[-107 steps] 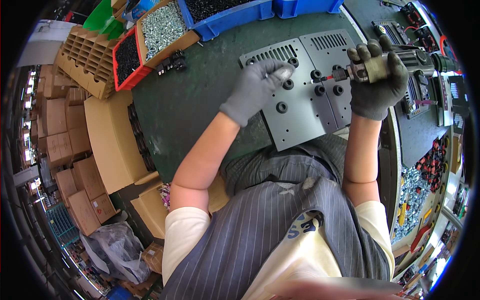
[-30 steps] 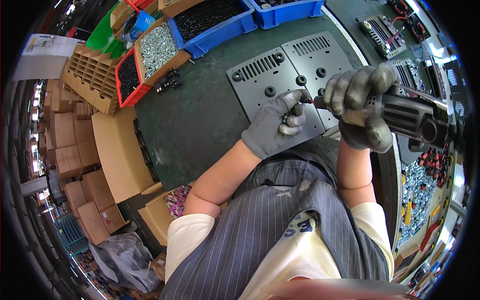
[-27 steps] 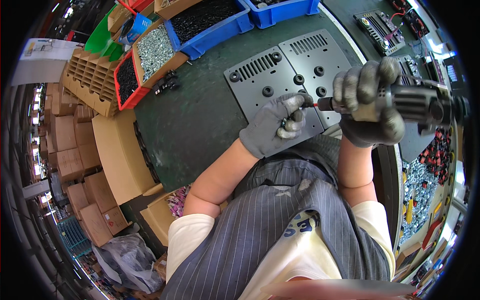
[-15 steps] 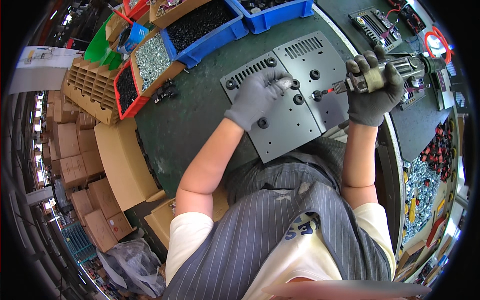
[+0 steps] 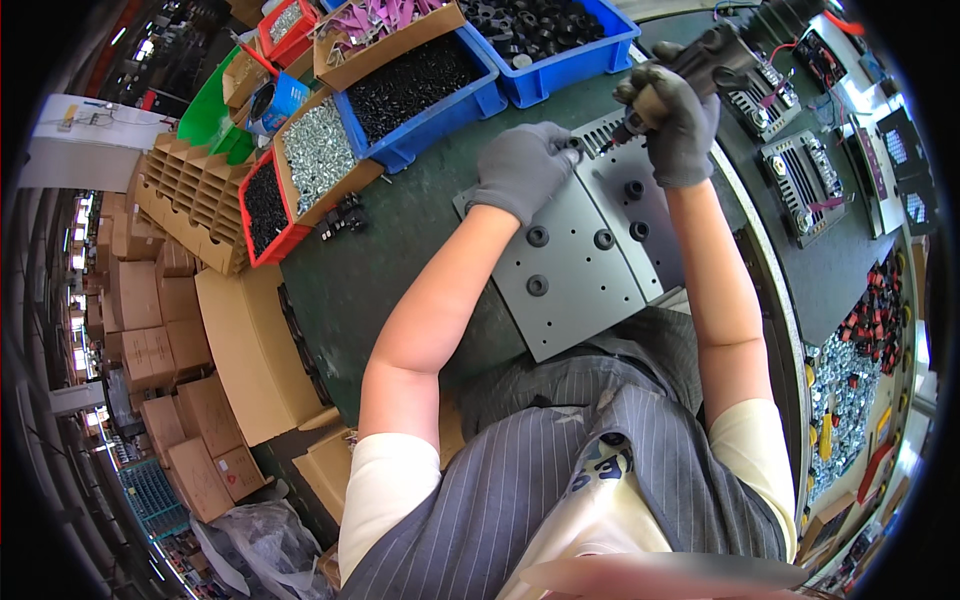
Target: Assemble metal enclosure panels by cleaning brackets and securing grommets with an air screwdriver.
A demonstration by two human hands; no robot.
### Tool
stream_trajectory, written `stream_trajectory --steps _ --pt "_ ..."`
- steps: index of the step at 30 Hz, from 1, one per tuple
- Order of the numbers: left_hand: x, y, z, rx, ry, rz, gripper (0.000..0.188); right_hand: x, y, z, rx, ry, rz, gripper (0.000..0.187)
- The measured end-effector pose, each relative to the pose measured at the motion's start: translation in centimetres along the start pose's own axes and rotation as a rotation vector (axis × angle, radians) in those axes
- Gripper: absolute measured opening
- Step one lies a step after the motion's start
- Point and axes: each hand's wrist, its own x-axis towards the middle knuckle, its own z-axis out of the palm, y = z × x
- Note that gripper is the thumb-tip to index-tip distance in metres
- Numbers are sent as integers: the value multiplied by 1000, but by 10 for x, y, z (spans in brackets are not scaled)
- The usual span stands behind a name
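Two dark grey slotted metal plates lie side by side at the bench edge, a left plate [image 5: 575, 300] and a right plate [image 5: 655, 215]. Several round black rubber feet [image 5: 604, 239] sit on them. My left hand [image 5: 525, 170], in a grey glove, is over the far end of the left plate, its fingertips closed around a black rubber foot [image 5: 575, 147]. Gripped in my gloved right hand [image 5: 678, 130] is a power screwdriver [image 5: 715, 65], tilted with its bit pointing down left toward that foot. The glove partly covers the tool. My left hand hides the plate's far left area.
Blue bins of black screws [image 5: 420, 90] and black feet [image 5: 540, 35] stand along the far edge. Left of them are a box of silver screws [image 5: 318, 150] and a red bin [image 5: 265, 210]. Slotted metal assemblies [image 5: 800, 185] lie at right.
My right hand has carried the screwdriver up and left, off the right plate's foot. My left hand has shifted to the far end of the left plate. The whole view has shifted slightly.
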Motion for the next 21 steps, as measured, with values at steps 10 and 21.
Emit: stream_trajectory --steps 10,21 --pt "0 -2 14 152 24 30 28 9 32 33 -228 -261 181 26" --pt "-56 -38 -20 -1708 -83 -544 26 12 28 38 -316 -384 237 28"
